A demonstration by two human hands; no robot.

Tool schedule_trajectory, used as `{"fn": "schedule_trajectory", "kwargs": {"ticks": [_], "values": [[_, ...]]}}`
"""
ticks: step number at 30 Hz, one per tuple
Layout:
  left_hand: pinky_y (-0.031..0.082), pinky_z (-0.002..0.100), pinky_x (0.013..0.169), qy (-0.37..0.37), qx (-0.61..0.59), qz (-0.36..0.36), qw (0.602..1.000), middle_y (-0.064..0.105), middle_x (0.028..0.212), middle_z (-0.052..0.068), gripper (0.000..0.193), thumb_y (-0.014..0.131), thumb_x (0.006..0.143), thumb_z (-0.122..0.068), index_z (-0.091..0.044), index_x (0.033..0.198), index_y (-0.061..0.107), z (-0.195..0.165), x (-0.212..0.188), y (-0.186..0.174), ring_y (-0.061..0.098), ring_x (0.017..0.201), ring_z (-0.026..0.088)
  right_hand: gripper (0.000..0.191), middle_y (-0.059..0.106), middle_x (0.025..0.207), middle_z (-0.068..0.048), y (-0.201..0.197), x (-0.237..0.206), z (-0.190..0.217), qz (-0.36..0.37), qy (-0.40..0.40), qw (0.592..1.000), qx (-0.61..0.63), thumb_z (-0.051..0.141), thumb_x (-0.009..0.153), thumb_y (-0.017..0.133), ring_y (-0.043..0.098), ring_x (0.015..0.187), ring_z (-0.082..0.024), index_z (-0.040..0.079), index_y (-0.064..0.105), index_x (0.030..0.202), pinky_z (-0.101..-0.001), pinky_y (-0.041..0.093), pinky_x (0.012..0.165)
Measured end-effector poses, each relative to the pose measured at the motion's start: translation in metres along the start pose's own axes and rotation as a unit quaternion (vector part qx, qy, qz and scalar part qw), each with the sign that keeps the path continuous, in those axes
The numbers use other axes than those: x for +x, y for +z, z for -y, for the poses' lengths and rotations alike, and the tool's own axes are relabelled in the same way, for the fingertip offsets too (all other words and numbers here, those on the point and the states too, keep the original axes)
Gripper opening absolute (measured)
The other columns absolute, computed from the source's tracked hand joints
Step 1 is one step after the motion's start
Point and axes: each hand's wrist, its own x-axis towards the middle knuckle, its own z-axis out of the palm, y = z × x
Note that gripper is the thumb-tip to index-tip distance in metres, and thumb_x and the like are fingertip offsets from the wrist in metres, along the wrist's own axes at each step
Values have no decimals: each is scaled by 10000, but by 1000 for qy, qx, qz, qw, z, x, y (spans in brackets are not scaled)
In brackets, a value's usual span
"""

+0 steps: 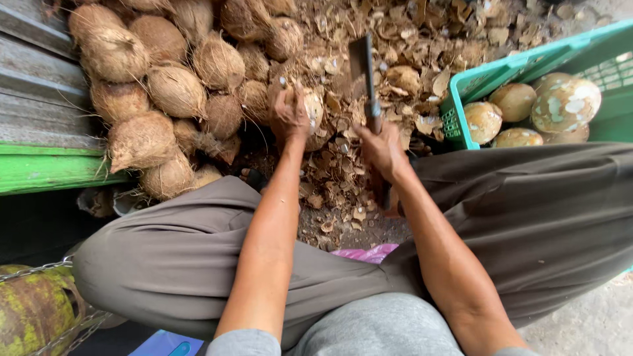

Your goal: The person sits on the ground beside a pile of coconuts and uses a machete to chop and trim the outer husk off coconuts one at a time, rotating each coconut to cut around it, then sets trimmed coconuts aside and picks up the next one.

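My left hand grips a partly peeled coconut and holds it down on a bed of shell chips. My right hand is closed around the handle of a dark cleaver, its blade raised upright just right of the coconut. Both forearms reach forward between my knees, which are covered by grey-brown trousers.
A pile of brown husked coconuts lies at the left against a green board. A green plastic crate at the right holds peeled pale coconuts. Shell fragments cover the ground ahead. A chained yellow-green cylinder stands bottom left.
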Motion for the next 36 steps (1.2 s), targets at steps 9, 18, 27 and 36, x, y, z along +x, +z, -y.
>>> {"fn": "schedule_trajectory", "kwargs": {"ticks": [9,18,27,36], "values": [[565,425,756,163,-80,-76,980,730,954,128,378,584,1063,-429,-76,1026,715,11,-10,-4,710,876,293,427,466,563,9,35,-2,-4,20,97,993,-67,282,1015,726,405,433,-82,39,519,731,-281,314,366],[577,369,674,30,-20,41,999,714,873,60,372,472,1030,-399,-119,915,689,15,-6,-3,676,763,199,358,555,582,29,34,11,-6,7,-77,997,4,321,1040,652,509,420,-66,94,535,791,-257,439,345],[561,363,684,38,-55,21,998,714,919,48,416,457,1012,-491,-164,932,702,4,-2,-9,673,785,209,461,467,563,50,46,8,5,21,15,992,-124,422,1022,656,403,401,-74,94,476,754,-298,366,337],[523,386,649,11,-7,0,1000,690,828,26,447,485,982,-548,-162,823,645,14,-7,2,648,748,201,267,506,578,30,51,22,-32,62,179,958,-217,320,945,645,429,411,-111,137,530,788,-315,384,326]]}}
